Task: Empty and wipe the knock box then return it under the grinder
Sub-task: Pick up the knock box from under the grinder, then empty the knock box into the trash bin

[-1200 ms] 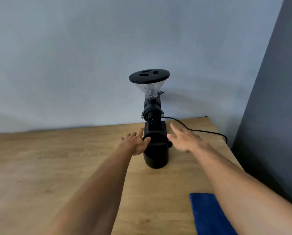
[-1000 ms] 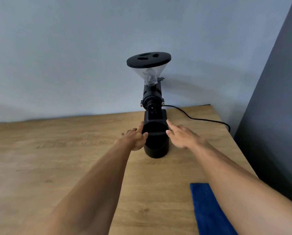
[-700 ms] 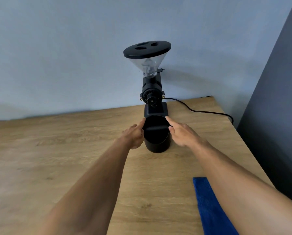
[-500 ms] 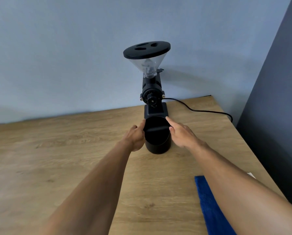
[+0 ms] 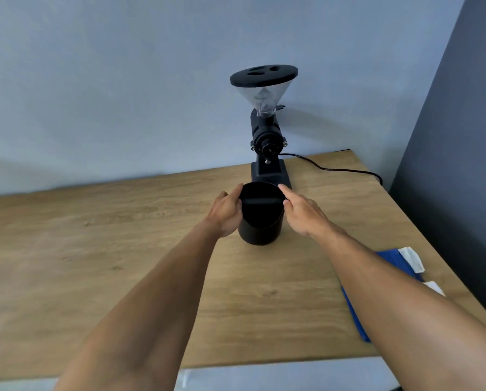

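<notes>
A black cylindrical knock box (image 5: 260,221) with a bar across its mouth stands upright on the wooden table (image 5: 109,249), just in front of the black grinder (image 5: 267,136) with its clear hopper. My left hand (image 5: 227,213) presses against the box's left side, thumb at the rim. My right hand (image 5: 301,211) holds the right side, forefinger along the rim. The two hands clasp the box between them. The inside of the box looks dark; I cannot tell what it holds.
A blue cloth (image 5: 388,292) lies at the table's right, partly under my right forearm, with white paper pieces (image 5: 412,258) beside it. The grinder's black cord (image 5: 335,168) trails to the right rear corner. A dark wall stands close on the right.
My hands closed from both sides onto the knock box. The box now sits a little nearer to me, out from the grinder's base. The camera view has shifted back.
</notes>
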